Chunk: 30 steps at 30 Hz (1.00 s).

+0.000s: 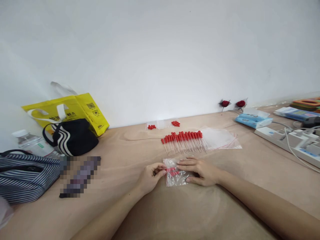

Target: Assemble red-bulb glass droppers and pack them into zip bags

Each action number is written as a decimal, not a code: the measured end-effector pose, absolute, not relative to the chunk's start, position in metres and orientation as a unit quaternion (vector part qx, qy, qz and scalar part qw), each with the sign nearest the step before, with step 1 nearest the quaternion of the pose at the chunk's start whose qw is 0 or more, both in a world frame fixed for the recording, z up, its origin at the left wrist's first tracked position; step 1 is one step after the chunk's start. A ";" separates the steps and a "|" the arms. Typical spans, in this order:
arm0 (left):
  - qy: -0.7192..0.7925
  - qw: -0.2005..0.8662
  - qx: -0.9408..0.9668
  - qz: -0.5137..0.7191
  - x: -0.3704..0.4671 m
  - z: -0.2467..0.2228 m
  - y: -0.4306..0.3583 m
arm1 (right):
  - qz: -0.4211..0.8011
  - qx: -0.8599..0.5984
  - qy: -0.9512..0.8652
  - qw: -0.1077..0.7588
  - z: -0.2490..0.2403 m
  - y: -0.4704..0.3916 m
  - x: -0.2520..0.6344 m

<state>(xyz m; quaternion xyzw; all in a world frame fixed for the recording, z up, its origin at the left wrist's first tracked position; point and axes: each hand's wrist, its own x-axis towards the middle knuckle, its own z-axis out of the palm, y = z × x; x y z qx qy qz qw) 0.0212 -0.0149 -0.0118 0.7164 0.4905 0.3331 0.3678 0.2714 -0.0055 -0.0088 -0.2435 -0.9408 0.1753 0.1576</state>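
A small clear zip bag (172, 182) lies flat on the table in front of me, with several small red pieces (173, 172) at it, some seen through the plastic. My left hand (151, 176) is at the bag's left edge, thumb and forefinger closed on the end of one red piece. Spread over the bag's right part is my right hand (202, 171), palm down, fingers stretched out and pressing on the plastic. Just beyond the bag, a row of thin pale sticks with red heads (183, 141) lies side by side.
More clear bags (217, 138) lie right of the sticks; others with red pieces (175, 123) lie by the wall. At left are a yellow bag (75, 106), black pouch (75, 136), bottle (35, 143) and striped bag (27, 176). Tissues (252, 120) and a power strip (275, 136) sit right.
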 end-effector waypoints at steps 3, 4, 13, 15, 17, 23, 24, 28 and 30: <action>0.496 0.343 0.728 0.326 0.027 -0.012 -0.012 | 0.169 -0.238 -0.945 0.148 -0.009 -0.006 0.270; 0.497 0.333 0.732 0.326 0.029 -0.012 -0.011 | 0.165 -0.239 -0.945 0.149 -0.009 -0.007 0.270; 0.560 0.293 0.691 0.352 0.025 -0.013 0.010 | 0.148 -0.252 -0.943 0.159 -0.012 -0.010 0.269; 0.595 0.265 0.675 0.346 0.026 -0.008 0.030 | 0.151 -0.253 -0.942 0.160 -0.012 -0.010 0.269; 0.624 0.237 0.666 0.333 0.031 -0.004 0.052 | 0.154 -0.253 -0.940 0.167 -0.012 -0.010 0.269; 0.733 0.178 0.609 0.246 0.056 0.001 0.101 | 0.158 -0.258 -0.938 0.168 -0.011 -0.010 0.269; 0.744 0.175 0.601 0.233 0.059 0.001 0.105 | 0.157 -0.260 -0.938 0.165 -0.011 -0.010 0.269; 0.766 0.175 0.583 0.206 0.060 0.001 0.116 | 0.155 -0.264 -0.939 0.156 -0.011 -0.010 0.268; 0.768 0.186 0.577 0.206 0.058 -0.001 0.122 | 0.155 -0.266 -0.938 0.160 -0.011 -0.010 0.268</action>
